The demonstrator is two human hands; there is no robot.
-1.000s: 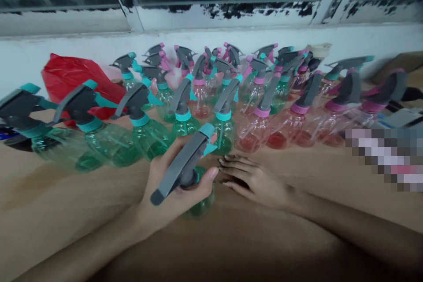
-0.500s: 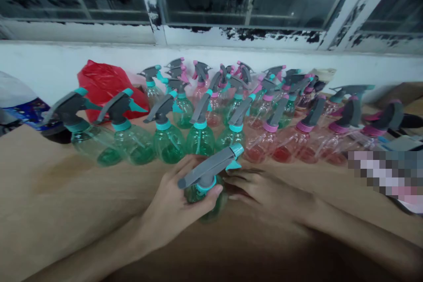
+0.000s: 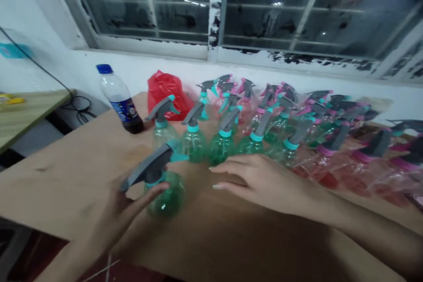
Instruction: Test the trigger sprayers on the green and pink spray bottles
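Observation:
A green spray bottle (image 3: 169, 197) with a grey trigger head and a turquoise collar is in my left hand (image 3: 124, 211), near the front of the table. The thumb lies across the bottle just below its collar; the other fingers are mostly hidden behind it. My right hand (image 3: 261, 180) hovers to the right of that bottle, fingers stretched out and holding nothing. Just beyond its fingertips, a green spray bottle (image 3: 222, 149) stands in the front row. To the right, the row carries on with pink spray bottles (image 3: 327, 176).
A red plastic bag (image 3: 167, 94) sits behind the row's left end. Beside it stands a blue-capped drink bottle (image 3: 124, 108) with dark liquid. More spray bottles (image 3: 246, 103) crowd against the wall under the window. Another table (image 3: 29, 112) is at far left, with a black cable (image 3: 81, 108) nearby.
The view has swung left, bringing the drink bottle and side table into sight. My left hand has carried the green spray bottle leftward, away from my right hand, which was beside it.

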